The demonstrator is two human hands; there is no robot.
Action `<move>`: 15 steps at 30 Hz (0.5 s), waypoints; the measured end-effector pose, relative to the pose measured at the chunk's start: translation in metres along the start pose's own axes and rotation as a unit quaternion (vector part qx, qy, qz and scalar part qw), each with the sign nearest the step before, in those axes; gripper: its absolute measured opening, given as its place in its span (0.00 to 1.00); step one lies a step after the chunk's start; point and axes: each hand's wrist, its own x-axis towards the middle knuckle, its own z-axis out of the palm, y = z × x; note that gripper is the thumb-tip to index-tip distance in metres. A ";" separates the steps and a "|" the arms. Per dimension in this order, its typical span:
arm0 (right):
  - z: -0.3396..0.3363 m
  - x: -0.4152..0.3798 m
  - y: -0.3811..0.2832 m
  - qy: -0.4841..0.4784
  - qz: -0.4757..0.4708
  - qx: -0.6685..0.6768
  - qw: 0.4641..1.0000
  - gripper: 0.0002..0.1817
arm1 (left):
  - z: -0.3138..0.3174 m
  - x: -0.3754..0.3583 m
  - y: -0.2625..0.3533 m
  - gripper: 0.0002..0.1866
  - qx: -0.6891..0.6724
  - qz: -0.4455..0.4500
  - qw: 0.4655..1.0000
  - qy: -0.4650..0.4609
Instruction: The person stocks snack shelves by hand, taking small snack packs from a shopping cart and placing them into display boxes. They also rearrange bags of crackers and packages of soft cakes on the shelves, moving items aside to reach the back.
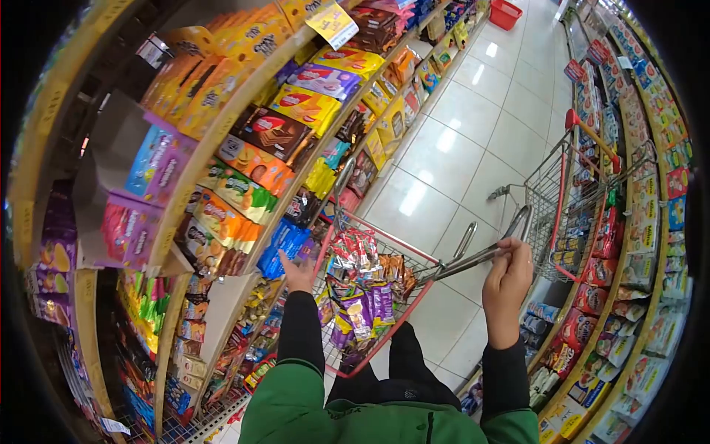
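Observation:
My left hand (297, 273) is by the lower shelf on the left, fingers spread, next to blue packets (279, 248); whether it touches them I cannot tell. In front of me stands a wire basket with a pink-red rim (420, 305), holding purple packets (358, 314), red-and-white packets (355, 249) and brown packets (398, 274). My right hand (509, 275) is raised on the right, its fingers closed at the end of a grey metal bar (473, 260) that runs to the basket's corner.
Shelves of packaged snacks (274, 133) line the left side. A second wire cart (566, 192) with a red-and-wood handle stands at the right, before shelves of packets (580, 325). A red basket (505, 14) sits far down the tiled aisle (451, 140).

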 end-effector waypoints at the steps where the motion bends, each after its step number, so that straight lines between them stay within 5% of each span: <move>1: 0.002 -0.002 0.004 -0.002 0.009 0.014 1.000 0.08 | -0.007 0.010 -0.001 0.39 0.190 0.113 0.975 -0.014; 2: 0.002 -0.003 0.006 -0.003 0.017 0.027 0.999 0.08 | -0.014 0.020 -0.004 0.39 0.372 0.216 0.902 -0.030; 4: 0.000 -0.002 0.004 -0.012 0.015 0.015 1.000 0.08 | -0.018 0.035 -0.004 0.42 0.360 0.230 0.903 -0.042; 5: 0.000 -0.002 0.004 -0.016 0.016 0.021 1.000 0.08 | 0.001 0.026 0.000 0.45 0.165 0.142 0.976 -0.030; 7: -0.001 -0.001 0.003 -0.023 0.012 0.023 0.999 0.08 | 0.031 0.017 0.009 0.39 -0.081 0.009 0.995 0.051; 10: 0.000 -0.002 0.005 -0.018 0.013 0.040 0.999 0.09 | 0.005 0.060 0.013 0.31 0.033 0.089 0.995 -0.013; 15: -0.004 -0.006 0.012 -0.069 0.002 0.036 0.997 0.06 | 0.006 0.068 0.024 0.25 -0.055 -0.001 0.997 0.062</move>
